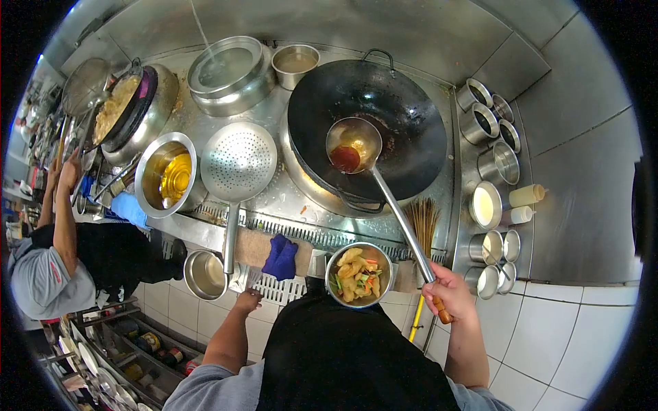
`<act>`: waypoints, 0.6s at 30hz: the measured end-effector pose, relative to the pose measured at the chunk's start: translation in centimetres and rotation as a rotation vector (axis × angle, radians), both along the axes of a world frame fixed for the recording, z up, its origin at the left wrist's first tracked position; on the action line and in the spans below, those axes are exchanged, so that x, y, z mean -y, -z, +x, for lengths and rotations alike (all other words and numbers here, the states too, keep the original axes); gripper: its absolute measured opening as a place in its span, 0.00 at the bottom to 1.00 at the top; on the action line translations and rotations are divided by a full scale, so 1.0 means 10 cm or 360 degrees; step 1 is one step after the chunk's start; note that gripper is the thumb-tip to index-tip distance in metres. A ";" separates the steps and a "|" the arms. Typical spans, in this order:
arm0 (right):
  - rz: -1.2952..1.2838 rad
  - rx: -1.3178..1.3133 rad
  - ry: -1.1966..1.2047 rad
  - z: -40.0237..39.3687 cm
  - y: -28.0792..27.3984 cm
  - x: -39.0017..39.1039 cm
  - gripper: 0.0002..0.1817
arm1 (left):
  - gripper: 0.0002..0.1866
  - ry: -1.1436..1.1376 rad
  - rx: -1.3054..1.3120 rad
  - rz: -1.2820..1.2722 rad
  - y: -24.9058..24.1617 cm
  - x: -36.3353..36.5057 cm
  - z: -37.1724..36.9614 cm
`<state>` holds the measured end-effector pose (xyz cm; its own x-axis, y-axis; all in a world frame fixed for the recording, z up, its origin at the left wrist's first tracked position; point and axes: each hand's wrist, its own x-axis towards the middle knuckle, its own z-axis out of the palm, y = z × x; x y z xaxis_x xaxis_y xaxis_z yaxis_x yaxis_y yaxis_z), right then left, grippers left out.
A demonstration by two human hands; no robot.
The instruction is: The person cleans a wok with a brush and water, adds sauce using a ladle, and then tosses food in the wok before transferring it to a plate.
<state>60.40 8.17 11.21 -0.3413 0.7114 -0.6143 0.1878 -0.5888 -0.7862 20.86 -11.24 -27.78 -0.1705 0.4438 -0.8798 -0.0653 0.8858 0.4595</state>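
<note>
My right hand (449,293) is wrapped round the wooden end of a long ladle (401,219). The ladle's bowl, with dark reddish-brown liquid in it, is over the black wok (411,130). My left hand (248,301) hangs near the stove's front edge, below a folded blue cloth (280,257); its fingers look curled, and whether they hold anything is unclear. Between my hands, a metal bowl (389,277) of fried pieces and cut vegetables stands at the front edge. A perforated strainer (239,162) lies left of the wok, its handle pointing towards me.
A bowl of yellow oil (146,179) and a water-filled pot (236,103) stand left. Seasoning containers (499,164) and squeeze bottles (526,196) line the right. A bamboo brush (423,222) is near the ladle. At far left, a co-worker (55,274) handles another wok.
</note>
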 end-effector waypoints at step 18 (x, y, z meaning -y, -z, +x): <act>0.0105 0.0016 -0.0076 0.00 0.03 0.15 0.32 | 0.14 -0.0005 -0.0028 -0.0053 -0.04 0.08 0.00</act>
